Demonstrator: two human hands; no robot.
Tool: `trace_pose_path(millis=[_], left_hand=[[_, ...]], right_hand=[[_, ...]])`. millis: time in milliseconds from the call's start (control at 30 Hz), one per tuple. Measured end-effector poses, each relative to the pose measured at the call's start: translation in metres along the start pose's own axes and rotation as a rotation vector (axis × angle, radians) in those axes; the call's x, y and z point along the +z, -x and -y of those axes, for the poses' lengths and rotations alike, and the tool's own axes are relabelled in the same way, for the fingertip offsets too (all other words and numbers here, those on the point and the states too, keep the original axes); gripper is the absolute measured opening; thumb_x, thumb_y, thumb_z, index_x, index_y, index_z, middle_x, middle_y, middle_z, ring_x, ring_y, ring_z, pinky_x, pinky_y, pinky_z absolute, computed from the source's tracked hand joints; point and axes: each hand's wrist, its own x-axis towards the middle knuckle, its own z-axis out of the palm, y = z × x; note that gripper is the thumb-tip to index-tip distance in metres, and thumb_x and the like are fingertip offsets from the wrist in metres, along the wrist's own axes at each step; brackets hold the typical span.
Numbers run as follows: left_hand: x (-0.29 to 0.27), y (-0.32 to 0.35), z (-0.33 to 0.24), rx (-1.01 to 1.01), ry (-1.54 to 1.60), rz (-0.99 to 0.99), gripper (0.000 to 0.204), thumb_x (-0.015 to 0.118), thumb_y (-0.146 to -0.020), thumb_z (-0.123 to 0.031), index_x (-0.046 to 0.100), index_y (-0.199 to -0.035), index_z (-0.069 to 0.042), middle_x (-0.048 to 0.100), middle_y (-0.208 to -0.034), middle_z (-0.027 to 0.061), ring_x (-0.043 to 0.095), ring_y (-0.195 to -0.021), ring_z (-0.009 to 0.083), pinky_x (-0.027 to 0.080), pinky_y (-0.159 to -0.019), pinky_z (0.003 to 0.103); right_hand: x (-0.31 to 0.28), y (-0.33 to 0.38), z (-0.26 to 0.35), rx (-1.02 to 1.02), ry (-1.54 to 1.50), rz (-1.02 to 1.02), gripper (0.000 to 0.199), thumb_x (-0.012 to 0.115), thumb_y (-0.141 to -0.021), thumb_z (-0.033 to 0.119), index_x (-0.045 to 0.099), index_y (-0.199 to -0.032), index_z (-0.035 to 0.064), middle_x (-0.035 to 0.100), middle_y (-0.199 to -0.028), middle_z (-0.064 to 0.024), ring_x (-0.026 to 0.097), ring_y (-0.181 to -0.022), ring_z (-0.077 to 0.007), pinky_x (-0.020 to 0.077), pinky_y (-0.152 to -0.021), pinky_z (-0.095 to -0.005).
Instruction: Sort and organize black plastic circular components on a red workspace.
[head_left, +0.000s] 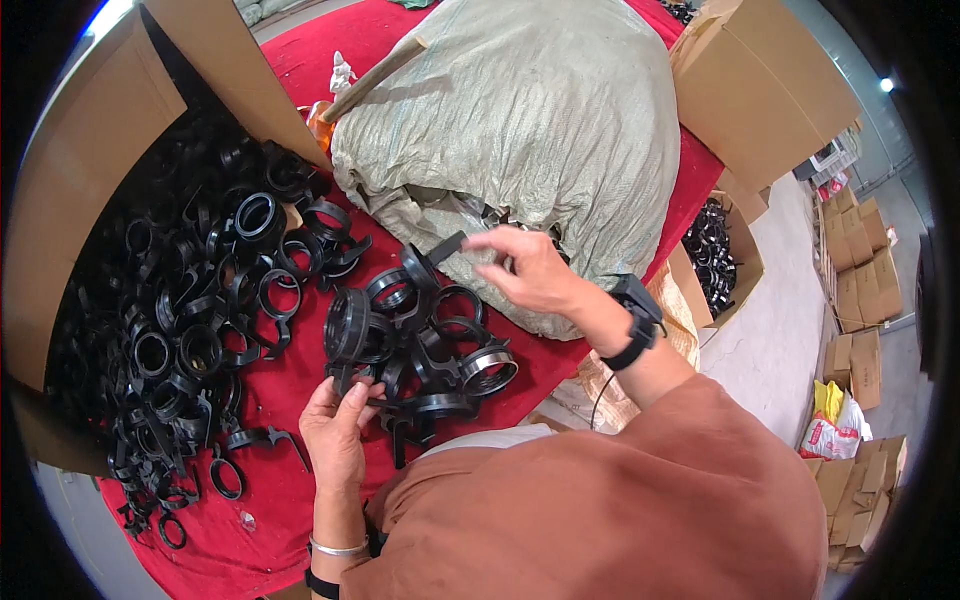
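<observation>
My left hand (338,435) pinches the short stem of a black plastic ring (347,322), whose round band stands up above my fingertips. To the right, my right hand (538,272) has its fingers apart. Its fingertips are beside the flat tab of another black ring part (444,248); whether they touch it I cannot tell. Between and below my hands lies a small pile of similar black rings (440,402). One of them, a ring with a shiny metallic-looking rim (489,370), sits at the pile's right side.
A large heap of black ring parts (195,350) spills from an open cardboard box (85,150) onto the red cloth (270,535). A bulging woven sack (530,110) stands ahead, with a wooden stick (375,80) against it. More cartons (760,85) stand at the right.
</observation>
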Motion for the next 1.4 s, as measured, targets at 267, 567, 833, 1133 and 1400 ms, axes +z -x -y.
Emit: trace_pose_path(millis=[267,567,833,1133,1400], left_hand=[[-0.008,-0.005,0.001,0.075,0.032,-0.060,0.017,0.060,-0.085,-0.007,0.057,-0.100,0.001,0.063,-0.089,0.0100,0.063,-0.079,0.0189,0.054,-0.067,0.029],[-0.045,0.004,-0.001,0.157,-0.050,-0.202,0.017,0.062,-0.084,-0.011,0.058,-0.098,-0.002,0.063,-0.088,0.0075,0.063,-0.077,0.0170,0.051,-0.063,0.025],[-0.043,0.013,0.004,0.272,-0.278,-0.211,0.018,0.066,-0.077,0.001,0.062,-0.095,0.001,0.062,-0.084,0.0004,0.057,-0.076,0.0074,0.047,-0.070,0.021],[-0.041,0.016,0.015,0.362,-0.381,-0.196,0.029,0.070,-0.069,0.006,0.064,-0.097,0.001,0.060,-0.086,0.0017,0.055,-0.080,0.0097,0.046,-0.074,0.024],[-0.055,0.018,0.028,0.339,-0.474,-0.176,0.032,0.066,-0.074,0.009,0.059,-0.105,0.003,0.061,-0.094,0.0024,0.056,-0.082,0.0075,0.048,-0.077,0.022]], right_hand=[[-0.001,0.040,0.037,0.055,-0.141,0.702,0.032,0.071,-0.071,0.017,0.062,-0.097,0.0011,0.062,-0.080,-0.0140,0.061,-0.071,-0.0273,0.0481,-0.062,-0.0353],[-0.048,-0.028,0.000,0.449,-0.597,0.430,0.029,0.075,-0.071,0.012,0.065,-0.095,0.0003,0.064,-0.080,-0.0039,0.057,-0.069,-0.0064,0.0451,-0.061,-0.0213],[0.000,-0.048,0.020,0.308,-0.118,0.169,0.041,0.070,-0.074,0.029,0.064,-0.101,-0.0014,0.066,-0.088,-0.0170,0.065,-0.077,-0.0194,0.0512,-0.068,-0.0302],[0.079,-0.056,0.108,0.476,-0.842,0.623,0.040,0.063,-0.084,0.025,0.056,-0.115,-0.0001,0.062,-0.079,-0.0046,0.054,-0.057,-0.0065,0.0439,-0.047,-0.0207],[0.079,-0.050,0.124,0.475,-0.852,0.582,0.032,0.066,-0.082,0.020,0.060,-0.105,-0.0016,0.060,-0.070,-0.0013,0.050,-0.054,-0.0045,0.0413,-0.046,-0.0210]])
